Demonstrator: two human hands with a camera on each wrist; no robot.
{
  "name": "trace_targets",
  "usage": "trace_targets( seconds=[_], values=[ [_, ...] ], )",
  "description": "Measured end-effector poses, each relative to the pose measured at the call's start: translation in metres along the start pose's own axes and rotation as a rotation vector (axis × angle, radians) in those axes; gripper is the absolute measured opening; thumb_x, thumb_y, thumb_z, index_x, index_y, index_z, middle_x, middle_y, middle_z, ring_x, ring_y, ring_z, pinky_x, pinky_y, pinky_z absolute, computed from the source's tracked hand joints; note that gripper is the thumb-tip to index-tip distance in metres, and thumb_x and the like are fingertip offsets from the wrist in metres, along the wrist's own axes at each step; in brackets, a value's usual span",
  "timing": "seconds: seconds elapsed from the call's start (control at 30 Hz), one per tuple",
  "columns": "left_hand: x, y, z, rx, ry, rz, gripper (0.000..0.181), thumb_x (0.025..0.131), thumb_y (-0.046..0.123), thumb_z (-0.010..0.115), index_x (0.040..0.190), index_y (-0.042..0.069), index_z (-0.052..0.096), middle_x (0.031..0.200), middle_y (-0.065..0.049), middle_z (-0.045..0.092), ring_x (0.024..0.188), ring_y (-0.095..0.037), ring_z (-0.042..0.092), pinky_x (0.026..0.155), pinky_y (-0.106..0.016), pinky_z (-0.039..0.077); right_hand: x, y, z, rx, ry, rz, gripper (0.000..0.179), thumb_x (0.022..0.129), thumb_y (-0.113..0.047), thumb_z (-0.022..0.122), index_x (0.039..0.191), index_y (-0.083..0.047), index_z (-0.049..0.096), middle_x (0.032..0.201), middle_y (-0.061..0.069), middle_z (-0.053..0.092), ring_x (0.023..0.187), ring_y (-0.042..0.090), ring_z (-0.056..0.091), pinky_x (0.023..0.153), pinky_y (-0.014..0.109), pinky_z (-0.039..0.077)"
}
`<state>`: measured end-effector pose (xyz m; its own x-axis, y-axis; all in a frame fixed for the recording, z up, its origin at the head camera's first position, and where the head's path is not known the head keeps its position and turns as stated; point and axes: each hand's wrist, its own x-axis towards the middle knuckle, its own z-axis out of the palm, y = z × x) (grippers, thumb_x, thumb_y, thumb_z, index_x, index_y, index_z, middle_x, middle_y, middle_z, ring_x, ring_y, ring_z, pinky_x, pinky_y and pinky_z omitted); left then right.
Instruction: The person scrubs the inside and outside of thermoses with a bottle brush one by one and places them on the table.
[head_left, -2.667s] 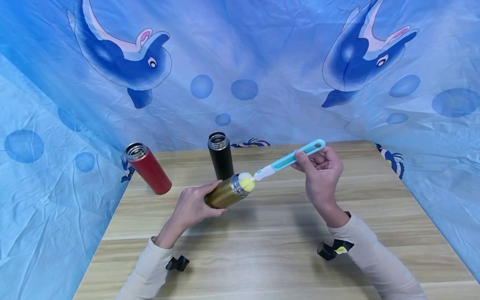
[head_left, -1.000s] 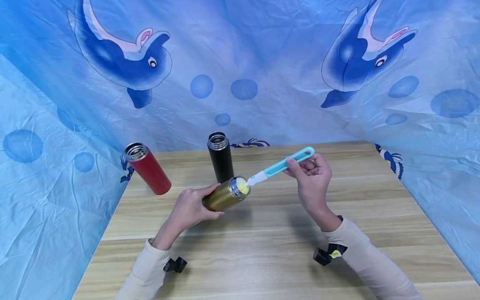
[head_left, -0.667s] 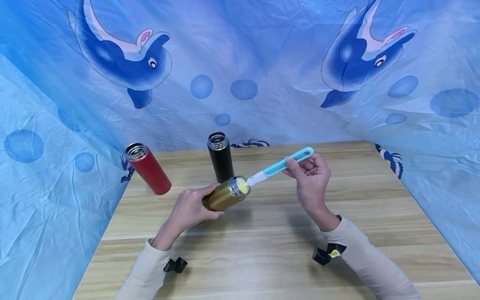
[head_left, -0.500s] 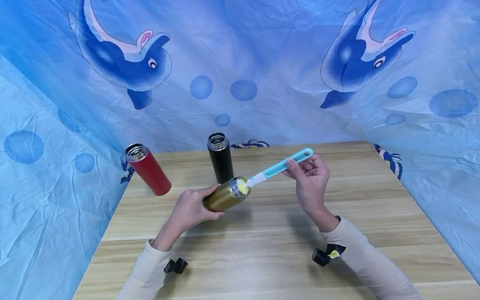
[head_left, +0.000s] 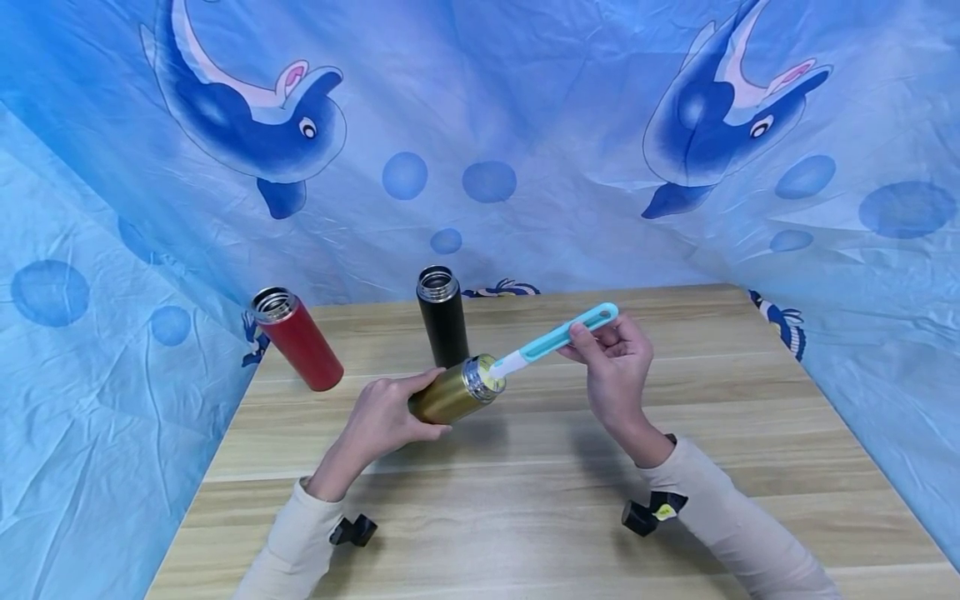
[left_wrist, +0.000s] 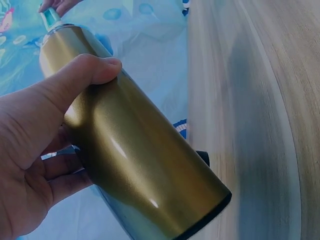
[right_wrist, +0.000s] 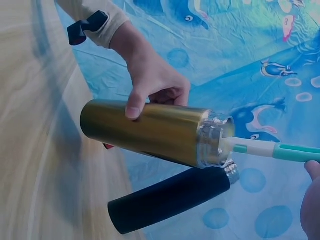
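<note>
My left hand (head_left: 386,414) grips a gold vacuum flask (head_left: 448,395) around its body, tilted with its lidless mouth facing right and up. In the left wrist view the flask (left_wrist: 135,145) is held clear of the table, thumb across its side. My right hand (head_left: 618,371) pinches the turquoise handle of a bottle brush (head_left: 558,337) between thumb and fingers. The brush's white neck enters the flask's mouth; its yellow sponge head is mostly hidden inside. In the right wrist view the brush (right_wrist: 260,147) lines up with the flask (right_wrist: 150,131).
A black flask (head_left: 442,325) stands upright and lidless just behind the gold one. To the left stands a red lidless flask (head_left: 303,346). The wooden table (head_left: 510,525) is bordered by a blue dolphin-print curtain (head_left: 570,167) at the back and sides.
My right hand has moved left and down, pushing the brush deeper, so the yellow sponge has gone from outside the mouth to mostly inside. The gold flask has barely moved.
</note>
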<state>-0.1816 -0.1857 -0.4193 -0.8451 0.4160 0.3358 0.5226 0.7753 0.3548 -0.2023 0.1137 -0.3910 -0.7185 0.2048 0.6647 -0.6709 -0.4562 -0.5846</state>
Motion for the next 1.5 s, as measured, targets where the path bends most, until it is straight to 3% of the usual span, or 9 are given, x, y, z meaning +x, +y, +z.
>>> trace_targets(
  seconds=[0.2,0.47,0.77,0.93,1.1,1.3,1.5],
  values=[
    [0.003,0.007,0.0,-0.047,-0.014,0.001,0.079,0.067,0.043,0.095,0.135,0.012,0.068,0.107,-0.008,0.078,0.078,-0.014,0.069,0.066,-0.029,0.055,-0.008,0.001,0.001,-0.089,-0.034,0.026,0.011,0.091,0.013,0.066,0.099,0.017,0.06,0.09,0.015,0.076,0.079,0.02,0.076,0.067,0.033,0.062],
    [0.001,0.005,0.002,-0.031,0.001,0.003,0.078,0.067,0.041,0.095,0.134,0.011,0.069,0.107,-0.008,0.078,0.076,-0.015,0.069,0.064,-0.028,0.054,-0.014,0.0,0.002,-0.244,-0.033,0.092,0.019,0.091,0.003,0.073,0.099,0.015,0.059,0.092,0.009,0.077,0.078,0.018,0.075,0.069,0.037,0.062],
    [0.001,0.006,0.007,-0.027,0.049,0.013,0.079,0.066,0.034,0.097,0.134,0.007,0.068,0.115,-0.013,0.075,0.085,-0.023,0.074,0.071,-0.038,0.061,-0.018,0.002,0.011,-0.3,0.017,0.013,0.015,0.088,0.012,0.072,0.095,0.016,0.059,0.088,0.012,0.076,0.074,0.018,0.076,0.065,0.035,0.062],
    [0.002,0.008,0.007,-0.014,0.064,0.025,0.079,0.066,0.034,0.097,0.134,0.006,0.067,0.114,-0.014,0.076,0.08,-0.022,0.073,0.067,-0.037,0.06,-0.026,0.007,0.014,-0.322,0.012,0.04,0.017,0.088,0.009,0.072,0.094,0.016,0.057,0.088,0.009,0.076,0.074,0.017,0.075,0.064,0.036,0.062],
    [0.002,0.007,0.007,-0.019,0.055,0.034,0.077,0.067,0.034,0.096,0.133,0.008,0.068,0.116,-0.013,0.075,0.085,-0.023,0.074,0.069,-0.037,0.06,-0.029,0.009,0.014,-0.31,-0.035,0.077,0.018,0.089,0.008,0.073,0.093,0.015,0.057,0.089,0.009,0.076,0.076,0.017,0.075,0.066,0.038,0.063],
    [0.002,0.007,0.008,-0.023,0.049,0.037,0.077,0.067,0.033,0.097,0.134,0.009,0.068,0.119,-0.013,0.074,0.09,-0.024,0.075,0.071,-0.039,0.061,-0.027,0.01,0.01,-0.269,-0.154,0.068,0.015,0.089,0.009,0.072,0.094,0.012,0.058,0.096,0.02,0.076,0.085,0.021,0.077,0.071,0.039,0.063],
    [0.002,0.007,0.008,-0.036,0.051,0.023,0.078,0.065,0.033,0.097,0.133,0.007,0.068,0.115,-0.013,0.075,0.084,-0.022,0.073,0.068,-0.037,0.06,-0.023,0.008,0.007,-0.265,-0.217,0.034,0.014,0.09,0.008,0.072,0.095,0.012,0.058,0.1,0.008,0.079,0.088,0.02,0.077,0.072,0.034,0.062]
  ],
)
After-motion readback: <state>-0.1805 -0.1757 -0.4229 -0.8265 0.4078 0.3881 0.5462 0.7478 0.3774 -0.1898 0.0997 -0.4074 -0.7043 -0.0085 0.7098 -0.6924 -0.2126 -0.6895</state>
